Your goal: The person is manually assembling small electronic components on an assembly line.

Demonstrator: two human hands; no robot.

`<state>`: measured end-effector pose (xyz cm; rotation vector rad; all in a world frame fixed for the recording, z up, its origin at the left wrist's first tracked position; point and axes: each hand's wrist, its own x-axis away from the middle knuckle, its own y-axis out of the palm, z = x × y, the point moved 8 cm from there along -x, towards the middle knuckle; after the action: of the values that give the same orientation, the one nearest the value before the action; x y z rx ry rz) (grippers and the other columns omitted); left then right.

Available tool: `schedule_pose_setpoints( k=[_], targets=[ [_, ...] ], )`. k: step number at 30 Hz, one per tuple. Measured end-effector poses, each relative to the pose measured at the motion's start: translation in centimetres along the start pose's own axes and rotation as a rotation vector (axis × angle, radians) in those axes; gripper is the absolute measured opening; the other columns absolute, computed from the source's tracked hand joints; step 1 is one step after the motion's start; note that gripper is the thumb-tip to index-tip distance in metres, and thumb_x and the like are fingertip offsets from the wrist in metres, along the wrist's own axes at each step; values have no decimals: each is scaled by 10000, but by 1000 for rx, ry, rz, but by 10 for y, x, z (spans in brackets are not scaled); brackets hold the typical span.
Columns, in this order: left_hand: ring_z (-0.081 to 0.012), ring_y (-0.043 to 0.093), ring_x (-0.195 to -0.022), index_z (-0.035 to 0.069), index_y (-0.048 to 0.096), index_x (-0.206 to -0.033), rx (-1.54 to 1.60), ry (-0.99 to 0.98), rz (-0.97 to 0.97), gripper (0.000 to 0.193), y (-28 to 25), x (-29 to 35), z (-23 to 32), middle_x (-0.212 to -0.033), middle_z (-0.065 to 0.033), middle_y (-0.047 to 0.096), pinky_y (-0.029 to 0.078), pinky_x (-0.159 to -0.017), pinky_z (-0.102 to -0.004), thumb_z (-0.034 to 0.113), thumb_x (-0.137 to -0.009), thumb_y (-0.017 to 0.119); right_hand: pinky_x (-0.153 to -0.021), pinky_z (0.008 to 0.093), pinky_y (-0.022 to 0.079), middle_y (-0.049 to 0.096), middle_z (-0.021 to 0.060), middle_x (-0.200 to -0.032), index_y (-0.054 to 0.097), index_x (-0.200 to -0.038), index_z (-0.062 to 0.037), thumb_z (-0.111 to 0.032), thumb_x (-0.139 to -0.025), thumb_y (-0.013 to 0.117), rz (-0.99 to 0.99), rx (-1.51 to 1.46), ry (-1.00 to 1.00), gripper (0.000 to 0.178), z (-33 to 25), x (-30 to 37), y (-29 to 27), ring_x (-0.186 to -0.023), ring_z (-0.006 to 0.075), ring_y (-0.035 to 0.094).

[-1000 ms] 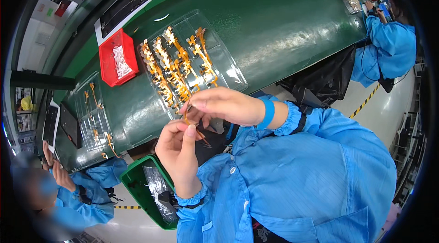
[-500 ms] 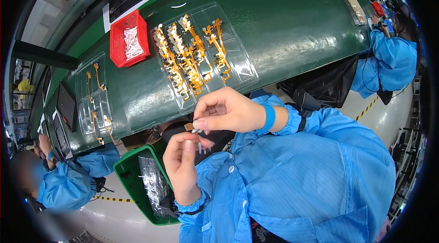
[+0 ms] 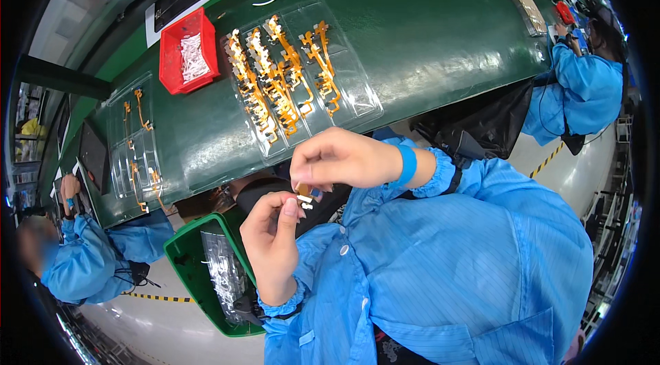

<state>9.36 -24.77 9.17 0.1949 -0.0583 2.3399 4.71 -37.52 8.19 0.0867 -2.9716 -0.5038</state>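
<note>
Left hand and right hand met at one small orange-and-white part, in front of the blue smock.
The left hand pinched the part between thumb and forefinger; the right hand's bent fingers closed in from above, though whether they gripped it or merely touched it could not be told. The part was in mid-air, short of the desk, so a slack pinch could have dropped it lapward; an uneven pull might have creased it. On the desk, a clear tray carried orange strips in crowded rows, whose overlap risked snagging. To its left sat a red bin of white pieces.
</note>
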Motion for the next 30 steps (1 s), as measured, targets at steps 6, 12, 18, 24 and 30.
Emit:
schedule_pose_setpoints(
  k=[6,12,18,24,30],
  targets=[
    [-79,557,-741,-42,626,-905,-139,55,51,108,-2,-2,4,-786,-40,633,440,-667,-211,57,-942,606,-690,246,520,675,56,-826,657,-940,34,-126,-945,603,-51,111,37,169,4,6,5,-759,98,636],
    [-117,585,-794,-37,620,-923,-175,39,81,74,-4,-1,-1,-849,-71,646,461,-720,-236,36,-923,609,-700,245,532,684,62,-829,660,-939,43,-106,-940,603,21,117,40,160,8,9,1,-769,103,653],
    [-181,584,-953,-42,568,-948,-378,376,86,38,2,-2,19,-1020,-126,595,454,-866,-280,-34,-911,572,-691,239,526,685,65,-815,654,-919,36,-119,-946,593,-19,204,4,169,4,8,5,-751,93,645],
    [-182,590,-931,-31,561,-921,-353,312,51,63,2,-2,9,-958,-108,600,460,-849,-296,-75,-878,577,-656,250,533,689,81,-775,669,-890,32,-138,-923,579,7,233,24,196,5,8,8,-712,103,656],
    [-225,606,-893,-23,546,-871,-436,394,103,77,1,1,13,-919,-115,599,467,-829,-305,-80,-849,592,-623,257,558,693,97,-760,683,-883,43,-140,-903,566,40,155,52,219,9,4,10,-682,127,676]
  ],
)
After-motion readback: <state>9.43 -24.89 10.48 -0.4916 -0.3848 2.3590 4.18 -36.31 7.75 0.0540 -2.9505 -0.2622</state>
